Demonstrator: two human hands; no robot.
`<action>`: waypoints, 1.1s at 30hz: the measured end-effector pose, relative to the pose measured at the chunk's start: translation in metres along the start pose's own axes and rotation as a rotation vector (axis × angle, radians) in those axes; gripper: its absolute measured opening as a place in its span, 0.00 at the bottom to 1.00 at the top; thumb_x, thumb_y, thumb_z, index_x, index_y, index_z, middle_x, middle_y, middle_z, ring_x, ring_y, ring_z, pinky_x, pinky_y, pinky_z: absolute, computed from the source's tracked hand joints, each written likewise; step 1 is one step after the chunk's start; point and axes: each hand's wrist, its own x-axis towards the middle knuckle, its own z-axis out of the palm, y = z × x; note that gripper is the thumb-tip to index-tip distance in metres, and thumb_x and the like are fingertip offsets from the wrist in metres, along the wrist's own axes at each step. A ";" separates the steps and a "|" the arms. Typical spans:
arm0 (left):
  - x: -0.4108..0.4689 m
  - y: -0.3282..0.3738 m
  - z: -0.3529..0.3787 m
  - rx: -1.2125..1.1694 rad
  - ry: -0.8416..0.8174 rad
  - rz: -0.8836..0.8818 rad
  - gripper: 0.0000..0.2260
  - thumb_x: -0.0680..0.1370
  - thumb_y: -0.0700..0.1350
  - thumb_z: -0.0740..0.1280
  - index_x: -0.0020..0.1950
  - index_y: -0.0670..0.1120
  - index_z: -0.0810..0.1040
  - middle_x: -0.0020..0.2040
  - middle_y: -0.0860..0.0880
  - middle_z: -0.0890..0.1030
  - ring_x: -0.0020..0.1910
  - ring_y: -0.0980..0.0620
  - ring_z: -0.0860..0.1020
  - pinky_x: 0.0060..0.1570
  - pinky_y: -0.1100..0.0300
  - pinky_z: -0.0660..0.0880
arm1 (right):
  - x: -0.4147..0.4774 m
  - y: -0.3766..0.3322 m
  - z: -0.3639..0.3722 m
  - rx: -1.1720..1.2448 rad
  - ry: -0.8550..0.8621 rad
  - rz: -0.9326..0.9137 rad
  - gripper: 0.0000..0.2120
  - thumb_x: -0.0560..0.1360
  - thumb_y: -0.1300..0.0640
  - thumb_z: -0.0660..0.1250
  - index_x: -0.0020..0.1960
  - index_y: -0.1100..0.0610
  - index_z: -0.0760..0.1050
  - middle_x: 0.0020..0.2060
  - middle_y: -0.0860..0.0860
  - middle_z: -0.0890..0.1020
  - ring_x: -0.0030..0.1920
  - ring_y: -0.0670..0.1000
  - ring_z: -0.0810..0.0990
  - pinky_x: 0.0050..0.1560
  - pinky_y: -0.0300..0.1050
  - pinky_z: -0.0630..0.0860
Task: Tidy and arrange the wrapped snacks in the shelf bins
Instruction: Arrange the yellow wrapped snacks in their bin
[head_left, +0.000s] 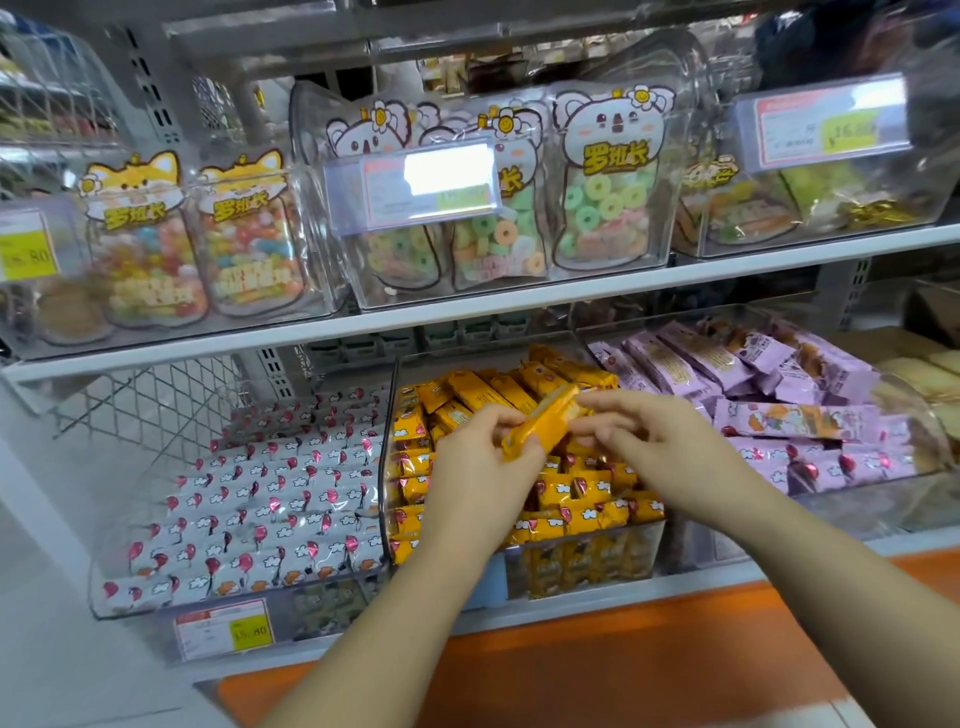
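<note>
Head view: both hands work over the middle bin (587, 566). Left hand (483, 457) grips the lower end of one yellow wrapped bar (540, 426), which is raised and tilted above the yellow pile. Right hand (649, 441) sits just beside the bar's upper half, fingers curled toward it; whether they pinch it is unclear. Likely risks: the slick wrapper, held by one end, could slip and land crooked across the neat front rows. The loose heap at the back may slide forward if nudged. A careless set-down near a divider could tip the bar among the white-wrapped snacks (260, 493) or the purple-wrapped snacks (779, 415).
</note>
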 end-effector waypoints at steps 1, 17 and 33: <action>0.000 -0.001 -0.002 -0.046 0.013 -0.012 0.06 0.77 0.47 0.66 0.52 0.54 0.74 0.43 0.59 0.77 0.35 0.63 0.77 0.28 0.72 0.71 | 0.000 0.001 -0.006 0.023 0.056 0.003 0.14 0.78 0.64 0.61 0.59 0.49 0.74 0.47 0.42 0.83 0.45 0.37 0.81 0.46 0.37 0.79; -0.002 0.016 0.003 -0.719 -0.254 -0.432 0.09 0.81 0.49 0.59 0.54 0.47 0.76 0.48 0.47 0.83 0.40 0.48 0.84 0.38 0.62 0.80 | -0.007 0.010 -0.025 0.379 0.070 0.124 0.15 0.72 0.56 0.69 0.59 0.51 0.76 0.50 0.51 0.84 0.47 0.48 0.84 0.49 0.46 0.80; 0.004 0.011 -0.013 0.090 -0.221 0.229 0.22 0.75 0.51 0.69 0.66 0.63 0.67 0.54 0.66 0.74 0.52 0.69 0.74 0.48 0.75 0.72 | -0.005 -0.009 -0.004 0.146 0.082 -0.103 0.14 0.71 0.61 0.72 0.54 0.49 0.77 0.37 0.43 0.82 0.36 0.39 0.80 0.40 0.33 0.77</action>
